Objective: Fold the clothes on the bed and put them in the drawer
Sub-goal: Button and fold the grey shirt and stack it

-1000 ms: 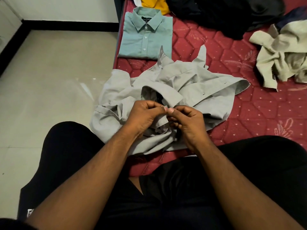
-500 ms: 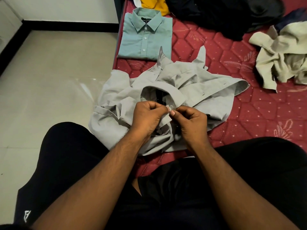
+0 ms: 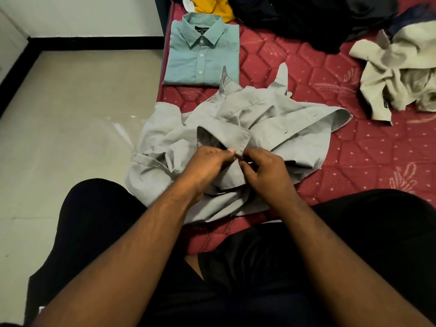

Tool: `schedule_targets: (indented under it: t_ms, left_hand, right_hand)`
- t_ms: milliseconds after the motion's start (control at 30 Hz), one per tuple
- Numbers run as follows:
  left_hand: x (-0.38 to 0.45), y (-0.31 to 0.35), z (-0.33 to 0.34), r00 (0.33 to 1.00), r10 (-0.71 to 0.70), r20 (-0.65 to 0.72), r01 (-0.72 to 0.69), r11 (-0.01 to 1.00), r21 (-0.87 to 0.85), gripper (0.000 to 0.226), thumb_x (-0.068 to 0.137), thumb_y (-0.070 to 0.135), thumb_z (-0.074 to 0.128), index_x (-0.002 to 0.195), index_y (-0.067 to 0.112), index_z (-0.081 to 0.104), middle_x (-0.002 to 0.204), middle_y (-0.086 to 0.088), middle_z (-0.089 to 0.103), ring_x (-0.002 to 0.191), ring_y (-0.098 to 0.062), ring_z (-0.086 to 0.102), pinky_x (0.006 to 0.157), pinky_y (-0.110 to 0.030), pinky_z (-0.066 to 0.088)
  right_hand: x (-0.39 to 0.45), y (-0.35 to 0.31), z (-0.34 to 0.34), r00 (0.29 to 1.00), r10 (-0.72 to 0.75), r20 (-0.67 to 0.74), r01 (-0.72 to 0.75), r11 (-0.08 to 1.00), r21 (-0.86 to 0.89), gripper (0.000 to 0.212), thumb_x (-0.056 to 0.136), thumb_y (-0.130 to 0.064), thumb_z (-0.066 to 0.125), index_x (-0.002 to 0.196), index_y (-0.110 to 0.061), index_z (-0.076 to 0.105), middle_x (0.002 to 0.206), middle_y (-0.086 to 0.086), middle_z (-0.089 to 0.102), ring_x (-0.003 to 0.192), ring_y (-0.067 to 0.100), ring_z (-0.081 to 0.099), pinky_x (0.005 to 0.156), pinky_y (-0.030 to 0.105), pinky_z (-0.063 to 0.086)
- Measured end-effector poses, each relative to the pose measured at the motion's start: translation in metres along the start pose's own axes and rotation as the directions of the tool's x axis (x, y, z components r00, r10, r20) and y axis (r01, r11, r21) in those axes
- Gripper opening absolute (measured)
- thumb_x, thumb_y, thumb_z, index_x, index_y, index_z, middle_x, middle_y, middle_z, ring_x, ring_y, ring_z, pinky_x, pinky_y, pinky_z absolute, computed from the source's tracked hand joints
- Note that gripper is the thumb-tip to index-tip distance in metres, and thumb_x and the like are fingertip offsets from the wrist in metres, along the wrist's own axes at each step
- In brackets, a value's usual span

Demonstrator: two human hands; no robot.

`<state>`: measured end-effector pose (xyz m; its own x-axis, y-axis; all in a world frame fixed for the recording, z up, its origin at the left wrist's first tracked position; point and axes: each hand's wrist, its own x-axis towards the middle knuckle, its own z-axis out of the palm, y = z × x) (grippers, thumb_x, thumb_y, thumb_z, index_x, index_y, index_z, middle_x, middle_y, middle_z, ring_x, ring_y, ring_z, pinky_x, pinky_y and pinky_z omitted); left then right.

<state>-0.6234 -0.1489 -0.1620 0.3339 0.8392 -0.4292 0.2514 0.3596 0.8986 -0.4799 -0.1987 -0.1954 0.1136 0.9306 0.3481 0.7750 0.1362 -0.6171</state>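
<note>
Grey shirt lies crumpled on the near left part of the bed, just in front of the person's lap; its left side spills over the bed's edge above the floor; one cuffed sleeve hangs there, and a front edge with buttonholes runs out to the right; its collar stands up in the middle of the heap, facing the person. Both hands are close together at the collar's front, nearly touching; the left hand has its fingers curled round the cloth on its side, thumb tip showing on top; the right hand pinches the facing edge with bent fingers; whether a button sits between them cannot be told, since the fingers hide that spot. Both bare forearms reach in from the bottom of the view over black trousers.

Just beyond the grey shirt, near it, a green shirt lies folded flat and buttoned, collar away from the person, along the bed's left edge. Past its collar lies a yellow garment, partly cut off by the top of the view; beside that, a heap of dark clothes spreads across the far side of the bed. To the right, well apart from the hands, a cream garment lies bunched up near the right border. The bed has a red quilted cover with a stitched pattern; the floor is pale and glossy, with a black skirting along the wall.
</note>
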Motion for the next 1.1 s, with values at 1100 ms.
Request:
schedule_targets:
  t_ms: [1100]
  left_hand:
    - [-0.007,0.020,0.037,0.993,0.035,-0.113,-0.078,0.910,-0.406,0.023,0.095,0.009,0.059,0.074,0.003,0.062,0.059,-0.007,0.065,0.049,-0.015,0.059,0.050,-0.025,0.050]
  right_hand:
    - [0.010,-0.008,-0.032,0.869,0.403,0.287,-0.455,0.423,0.783,0.027,0.095,0.004,0.048,0.096,-0.014,0.068,0.070,0.001,0.071,0.065,0.011,0.065,0.068,0.022,0.053]
